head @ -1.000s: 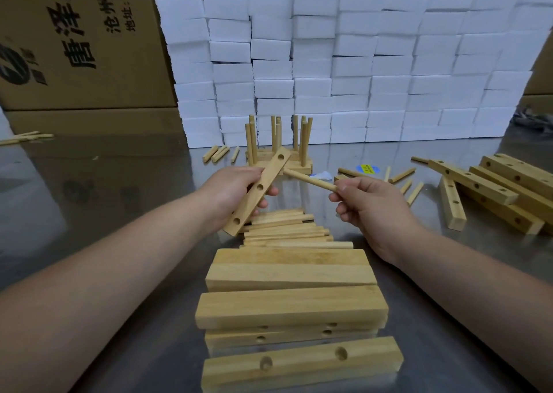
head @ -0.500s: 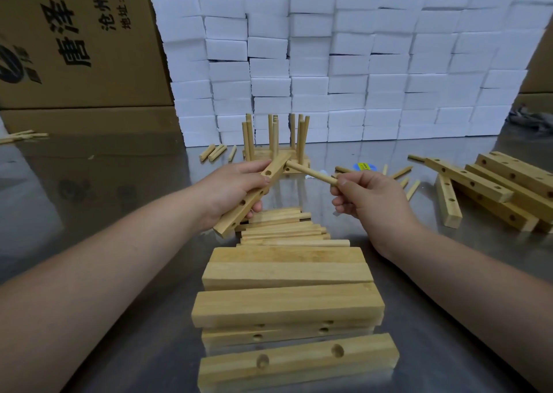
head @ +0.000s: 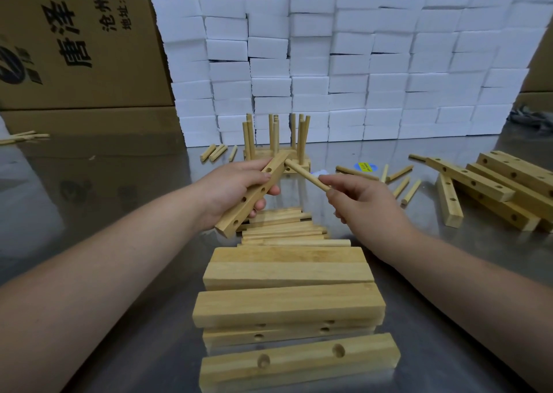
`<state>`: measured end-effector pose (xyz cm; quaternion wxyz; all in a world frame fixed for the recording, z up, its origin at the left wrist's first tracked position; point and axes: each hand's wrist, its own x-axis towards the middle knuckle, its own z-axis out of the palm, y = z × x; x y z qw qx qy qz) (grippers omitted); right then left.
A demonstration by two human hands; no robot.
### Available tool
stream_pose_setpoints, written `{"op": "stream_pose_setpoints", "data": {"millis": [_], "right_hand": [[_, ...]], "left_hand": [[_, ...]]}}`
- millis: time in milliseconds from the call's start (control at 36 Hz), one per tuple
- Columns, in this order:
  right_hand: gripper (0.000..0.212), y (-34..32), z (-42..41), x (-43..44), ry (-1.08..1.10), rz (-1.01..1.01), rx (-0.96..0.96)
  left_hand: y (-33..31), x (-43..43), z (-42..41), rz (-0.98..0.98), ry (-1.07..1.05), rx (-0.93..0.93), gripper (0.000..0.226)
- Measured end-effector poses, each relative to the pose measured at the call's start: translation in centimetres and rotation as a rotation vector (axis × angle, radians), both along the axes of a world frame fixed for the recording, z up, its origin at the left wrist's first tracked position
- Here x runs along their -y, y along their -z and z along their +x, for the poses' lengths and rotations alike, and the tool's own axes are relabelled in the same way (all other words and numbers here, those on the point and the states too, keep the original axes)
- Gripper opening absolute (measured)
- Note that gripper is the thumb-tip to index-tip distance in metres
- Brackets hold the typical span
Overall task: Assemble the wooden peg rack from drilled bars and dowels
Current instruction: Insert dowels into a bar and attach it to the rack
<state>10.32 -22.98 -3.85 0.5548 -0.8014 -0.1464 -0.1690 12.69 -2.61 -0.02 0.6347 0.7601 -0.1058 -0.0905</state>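
Observation:
My left hand (head: 236, 187) grips a drilled wooden bar (head: 254, 195), tilted with its far end raised. My right hand (head: 359, 198) pinches a dowel (head: 305, 175) whose far tip meets the bar's upper end. Behind them stands a finished rack (head: 275, 150) with several upright dowels. A pile of loose dowels (head: 287, 231) lies just below my hands. A stack of drilled bars (head: 287, 306) sits nearest to me.
More drilled bars (head: 493, 189) are heaped at the right, with scattered dowels (head: 401, 180) beside them and a few short dowels (head: 217, 153) left of the rack. A wall of white foam blocks (head: 344, 63) and cardboard boxes (head: 74, 39) closes off the back of the metal table (head: 104, 189).
The dowel's tip has moved left until it meets the upper end of the bar. My left hand has lifted the bar slightly and turned it.

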Motion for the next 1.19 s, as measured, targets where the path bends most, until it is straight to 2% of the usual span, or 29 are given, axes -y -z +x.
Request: {"op": "stream_pose_setpoints", "data": {"millis": [333,556,861,1056,1194], "right_hand": [[0.028,0.2,0.3,0.1,0.074,-0.151,0.045],[0.033,-0.1,0.5,0.3,0.097,-0.414,0.141],[0.034,-0.5,0.0,0.3,0.137,-0.594,0.267],[0.032,-0.5,-0.2,0.3,0.123,-0.552,0.258],[0.032,-0.8,-0.3,0.2,0.118,-0.4,0.178]], "left_hand": [[-0.2,-0.2,-0.1,0.026,0.026,0.009,0.037],[-0.5,-0.5,-0.2,0.131,0.053,0.052,0.035],[-0.7,-0.1,-0.8,0.245,0.068,0.11,0.035],[-0.7,0.0,-1.0,0.236,0.074,0.119,0.037],[-0.7,0.0,-1.2,0.184,0.084,0.114,0.036]]}}
